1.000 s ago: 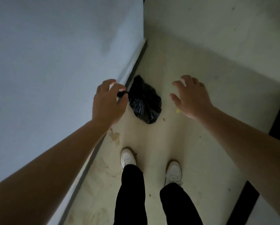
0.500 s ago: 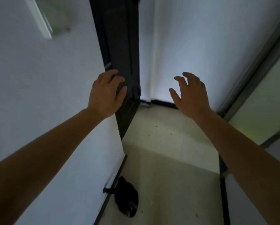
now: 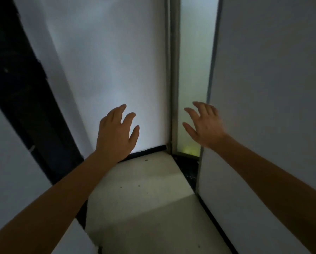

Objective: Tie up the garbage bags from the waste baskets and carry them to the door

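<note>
Over pale floor (image 3: 144, 208) beside the dark door (image 3: 16, 79), left hand (image 3: 117, 132) and right hand (image 3: 205, 125) hover, grip wide.

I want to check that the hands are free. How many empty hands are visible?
2. The left hand is raised in front of the white wall; the right hand is raised in front of the frosted glass strip. Neither holds anything.

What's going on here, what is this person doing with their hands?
A person stands in a dim hallway corner with both arms stretched forward. The left hand and the right hand hold nothing, fingers loosely spread, raised in front of a white wall and a frosted glass panel. A dark door is at the left. No garbage bag is in view.
</note>
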Demonstrator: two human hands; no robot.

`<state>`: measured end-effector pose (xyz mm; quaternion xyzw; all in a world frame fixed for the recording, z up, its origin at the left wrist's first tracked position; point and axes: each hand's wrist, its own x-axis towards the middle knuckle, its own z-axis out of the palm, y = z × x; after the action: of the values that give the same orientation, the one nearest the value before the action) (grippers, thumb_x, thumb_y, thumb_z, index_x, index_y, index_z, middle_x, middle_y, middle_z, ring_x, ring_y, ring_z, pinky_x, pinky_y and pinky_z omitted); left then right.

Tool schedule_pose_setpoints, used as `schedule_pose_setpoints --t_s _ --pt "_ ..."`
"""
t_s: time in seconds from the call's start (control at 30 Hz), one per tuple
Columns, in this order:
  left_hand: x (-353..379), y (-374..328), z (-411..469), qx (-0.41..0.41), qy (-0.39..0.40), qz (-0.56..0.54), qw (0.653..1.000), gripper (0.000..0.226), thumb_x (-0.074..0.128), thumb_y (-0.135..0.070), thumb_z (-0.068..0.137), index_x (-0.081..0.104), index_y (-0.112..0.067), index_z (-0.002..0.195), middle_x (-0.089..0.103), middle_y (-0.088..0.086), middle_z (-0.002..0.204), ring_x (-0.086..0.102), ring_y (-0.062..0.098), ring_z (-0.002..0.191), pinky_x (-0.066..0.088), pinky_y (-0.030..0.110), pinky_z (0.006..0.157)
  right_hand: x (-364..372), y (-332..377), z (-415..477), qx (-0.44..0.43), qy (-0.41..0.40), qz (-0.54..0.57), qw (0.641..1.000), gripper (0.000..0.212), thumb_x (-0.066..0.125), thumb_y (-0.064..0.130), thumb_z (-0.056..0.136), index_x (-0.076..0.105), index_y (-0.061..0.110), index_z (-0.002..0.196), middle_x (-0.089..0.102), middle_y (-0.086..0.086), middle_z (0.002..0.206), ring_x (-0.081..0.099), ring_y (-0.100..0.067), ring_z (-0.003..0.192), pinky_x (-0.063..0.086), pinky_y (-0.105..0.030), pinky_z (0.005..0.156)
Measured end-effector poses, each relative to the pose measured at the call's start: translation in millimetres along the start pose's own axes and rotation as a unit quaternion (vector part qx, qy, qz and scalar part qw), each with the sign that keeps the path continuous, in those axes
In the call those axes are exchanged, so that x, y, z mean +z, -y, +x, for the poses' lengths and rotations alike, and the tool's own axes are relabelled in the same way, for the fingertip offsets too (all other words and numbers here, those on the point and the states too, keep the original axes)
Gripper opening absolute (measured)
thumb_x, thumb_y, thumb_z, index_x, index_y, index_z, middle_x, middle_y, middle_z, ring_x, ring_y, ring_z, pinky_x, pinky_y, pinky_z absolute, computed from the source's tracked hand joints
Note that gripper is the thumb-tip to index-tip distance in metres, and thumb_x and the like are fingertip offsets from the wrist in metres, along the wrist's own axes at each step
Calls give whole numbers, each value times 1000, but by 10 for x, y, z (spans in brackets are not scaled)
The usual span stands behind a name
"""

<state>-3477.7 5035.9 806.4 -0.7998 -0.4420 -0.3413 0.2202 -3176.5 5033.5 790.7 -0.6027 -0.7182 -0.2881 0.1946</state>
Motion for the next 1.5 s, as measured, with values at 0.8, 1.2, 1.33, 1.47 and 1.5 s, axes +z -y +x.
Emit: schedule_pose_setpoints --t_s 0.8,1.2,1.33,1.47,1.5 --pt "-1974 -7071 -1280 423 4 -452 785 54 42 -40 98 46 -14 145 35 20 155 38 40 138 38 56 104 -5557 -1082 -7093 536 90 -394 741 55 49 49 94 49 16 138 43 -20 143 46 -38 127 39 -50 106" --pt "-3400 -10016 -2892 524 65 -493 692 59 37 -46 101 29 -22 155 15 12 165 19 32 150 31 57 114 -7511 -1264 -9797 637 95 -444 623 56 53 46 94 45 17 142 38 -20 148 42 -40 133 34 -54 112" --pt "-3341 -10874 -3050 536 85 -494 679 60 33 -48 100 31 -20 153 16 13 164 21 34 149 32 59 112 -7425 -1679 -10427 661 79 -428 612 58 43 50 95 45 17 142 40 -20 146 43 -39 132 35 -52 110" --pt "-3266 -11947 -3216 561 91 -508 647 60 36 -47 99 31 -20 153 16 14 164 22 36 149 28 60 112 -7439 -2147 -11067 670 137 -419 597 62 38 52 93 45 15 143 42 -21 146 45 -38 132 35 -52 111" --pt "-3306 -12236 -3250 573 86 -513 633 59 38 -46 99 33 -20 152 18 15 164 24 37 148 29 61 111 -7517 -2257 -11231 674 151 -424 586 62 40 51 94 45 15 144 43 -21 147 45 -38 132 35 -52 112"
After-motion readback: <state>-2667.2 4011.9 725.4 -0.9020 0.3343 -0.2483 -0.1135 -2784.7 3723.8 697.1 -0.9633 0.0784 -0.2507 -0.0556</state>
